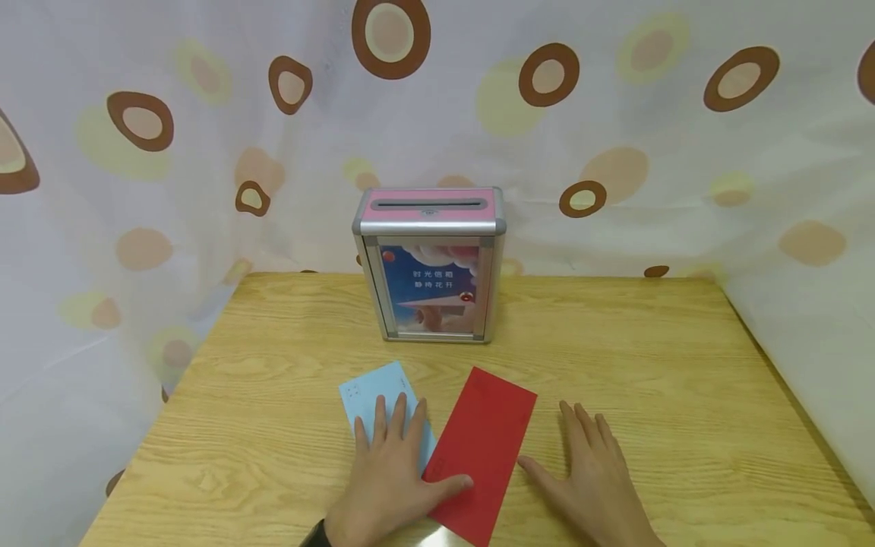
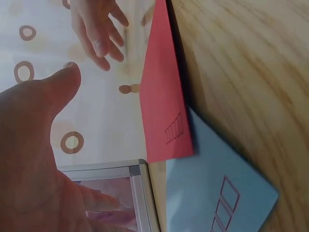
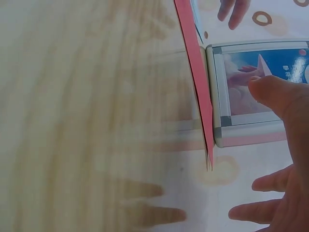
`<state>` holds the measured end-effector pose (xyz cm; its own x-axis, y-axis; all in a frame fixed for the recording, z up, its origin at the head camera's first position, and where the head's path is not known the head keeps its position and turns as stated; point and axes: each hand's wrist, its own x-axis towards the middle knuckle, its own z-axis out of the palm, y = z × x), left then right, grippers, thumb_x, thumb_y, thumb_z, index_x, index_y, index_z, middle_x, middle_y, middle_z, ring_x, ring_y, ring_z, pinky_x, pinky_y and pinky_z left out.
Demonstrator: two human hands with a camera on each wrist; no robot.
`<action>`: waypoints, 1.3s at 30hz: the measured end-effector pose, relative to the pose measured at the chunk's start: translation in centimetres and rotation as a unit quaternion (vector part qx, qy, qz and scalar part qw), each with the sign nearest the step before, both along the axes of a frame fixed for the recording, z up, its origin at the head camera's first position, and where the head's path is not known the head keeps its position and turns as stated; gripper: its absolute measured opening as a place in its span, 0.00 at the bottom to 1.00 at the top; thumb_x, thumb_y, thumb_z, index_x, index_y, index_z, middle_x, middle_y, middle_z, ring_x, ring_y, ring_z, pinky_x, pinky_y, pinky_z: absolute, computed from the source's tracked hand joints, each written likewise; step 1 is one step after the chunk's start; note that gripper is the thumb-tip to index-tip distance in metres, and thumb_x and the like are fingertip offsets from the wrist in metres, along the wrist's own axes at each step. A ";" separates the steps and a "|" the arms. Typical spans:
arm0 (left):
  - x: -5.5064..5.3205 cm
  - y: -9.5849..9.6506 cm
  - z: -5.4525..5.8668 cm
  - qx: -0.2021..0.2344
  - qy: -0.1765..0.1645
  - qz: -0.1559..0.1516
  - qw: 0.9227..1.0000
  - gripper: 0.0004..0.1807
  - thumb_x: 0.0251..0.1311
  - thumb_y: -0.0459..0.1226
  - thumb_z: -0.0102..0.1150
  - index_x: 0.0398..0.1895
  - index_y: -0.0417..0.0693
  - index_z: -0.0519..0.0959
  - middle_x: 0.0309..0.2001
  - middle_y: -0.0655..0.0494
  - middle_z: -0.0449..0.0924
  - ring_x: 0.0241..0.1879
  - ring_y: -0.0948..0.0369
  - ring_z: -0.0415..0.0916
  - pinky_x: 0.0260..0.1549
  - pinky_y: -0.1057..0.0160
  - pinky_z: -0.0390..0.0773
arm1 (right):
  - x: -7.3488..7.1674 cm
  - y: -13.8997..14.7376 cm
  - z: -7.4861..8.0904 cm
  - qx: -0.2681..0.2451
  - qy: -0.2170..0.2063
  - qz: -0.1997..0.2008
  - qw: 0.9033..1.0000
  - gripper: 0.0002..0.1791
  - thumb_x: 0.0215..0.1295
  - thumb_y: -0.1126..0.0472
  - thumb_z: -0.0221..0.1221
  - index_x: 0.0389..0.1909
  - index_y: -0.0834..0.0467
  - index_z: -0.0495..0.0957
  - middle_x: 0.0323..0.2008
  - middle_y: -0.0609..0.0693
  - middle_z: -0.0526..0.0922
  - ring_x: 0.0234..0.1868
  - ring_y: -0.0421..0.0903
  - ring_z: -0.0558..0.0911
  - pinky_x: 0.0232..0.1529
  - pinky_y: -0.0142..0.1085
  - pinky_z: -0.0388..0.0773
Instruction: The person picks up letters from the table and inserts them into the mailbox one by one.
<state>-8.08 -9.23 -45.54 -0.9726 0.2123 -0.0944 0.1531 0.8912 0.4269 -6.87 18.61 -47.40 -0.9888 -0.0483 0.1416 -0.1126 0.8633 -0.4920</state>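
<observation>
A red envelope (image 1: 487, 444) lies at a slant on the wooden table, overlapping one side of a light blue envelope (image 1: 376, 384). My left hand (image 1: 390, 471) hovers over both with its fingers spread, the fingers above the blue one and the thumb above the red one. In the left wrist view a gap shows between that hand (image 2: 34, 140) and the envelopes (image 2: 166, 96). My right hand (image 1: 591, 475) is just right of the red envelope, fingers extended, holding nothing. Printed boxes mark the envelopes' corners.
A pink-topped metal-framed letter box (image 1: 431, 266) with a slot in its top stands behind the envelopes. Patterned cloth (image 1: 437, 137) hangs behind and at both sides of the wooden table (image 1: 636, 342).
</observation>
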 end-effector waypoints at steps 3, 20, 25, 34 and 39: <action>0.1 0.3 -0.2 0.006 -0.011 -0.005 1.000 0.65 0.48 0.80 0.55 0.81 0.49 0.57 0.81 0.39 0.51 0.81 0.33 0.37 0.71 0.22 0.39 | -0.3 -0.2 0.2 0.003 -0.002 0.004 1.000 0.52 0.61 0.32 0.65 0.74 0.66 0.64 0.70 0.68 0.69 0.71 0.73 0.64 0.70 0.69 0.62; 0.0 0.7 -0.8 -0.016 -0.042 -0.054 0.998 0.65 0.43 0.72 0.70 0.79 0.44 0.62 0.79 0.37 0.56 0.79 0.32 0.45 0.71 0.24 0.49 | -4.4 -1.4 0.4 0.010 -0.100 0.006 0.995 0.56 0.62 0.31 0.65 0.73 0.72 0.62 0.65 0.73 0.67 0.64 0.71 0.69 0.59 0.62 0.76; 0.1 0.8 -1.3 -0.020 -0.038 -0.050 0.998 0.62 0.45 0.67 0.73 0.77 0.39 0.63 0.78 0.37 0.58 0.77 0.30 0.50 0.69 0.24 0.55 | -4.9 -1.5 -0.1 0.023 -0.097 0.020 0.995 0.55 0.60 0.35 0.68 0.72 0.74 0.63 0.64 0.74 0.67 0.62 0.71 0.69 0.58 0.60 0.77; 0.2 0.6 -1.3 -0.026 -0.054 -0.050 0.997 0.58 0.46 0.64 0.74 0.75 0.41 0.66 0.79 0.39 0.56 0.78 0.31 0.49 0.69 0.24 0.55 | -5.7 -1.6 -0.4 0.036 -0.087 0.024 0.995 0.50 0.61 0.38 0.69 0.69 0.74 0.67 0.62 0.73 0.68 0.58 0.69 0.70 0.53 0.57 0.79; 0.5 0.5 -1.0 -0.016 -0.070 -0.051 0.996 0.58 0.47 0.64 0.74 0.76 0.42 0.66 0.80 0.40 0.54 0.78 0.31 0.47 0.69 0.24 0.54 | -5.6 -1.9 -0.3 0.052 -0.079 0.031 0.995 0.44 0.60 0.40 0.71 0.63 0.72 0.74 0.58 0.71 0.71 0.53 0.66 0.74 0.48 0.56 0.81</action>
